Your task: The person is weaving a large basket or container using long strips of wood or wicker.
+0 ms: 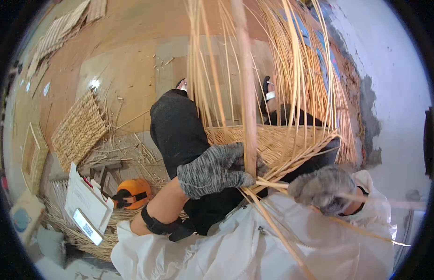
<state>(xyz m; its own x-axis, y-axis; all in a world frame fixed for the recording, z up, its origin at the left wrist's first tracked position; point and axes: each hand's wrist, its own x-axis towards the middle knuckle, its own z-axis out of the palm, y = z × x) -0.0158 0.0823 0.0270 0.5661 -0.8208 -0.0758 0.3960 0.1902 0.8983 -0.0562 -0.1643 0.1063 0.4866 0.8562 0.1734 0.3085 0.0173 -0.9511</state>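
A partly woven wicker panel (273, 144) lies across my lap, with long loose willow rods (291, 84) fanning away from it. A thicker peeled stick (247, 93) stands up from its near edge. My left hand (214, 171), in a grey knitted glove, is closed round the foot of this stick at the weave's corner. To its right my right hand (323, 189), gloved alike and blurred, is closed on a thin willow rod (272, 185) that runs to the same corner. Some of the right fingers are hidden. More rod ends (277, 228) stick out over my white apron (207, 252).
At left lie a finished woven panel (81, 130), a shallow wooden frame (34, 156), an orange-and-black tape measure (135, 193), a phone (87, 227) and a white box (88, 198). Cut scraps litter the floor. A rough wall (394, 93) rises at right.
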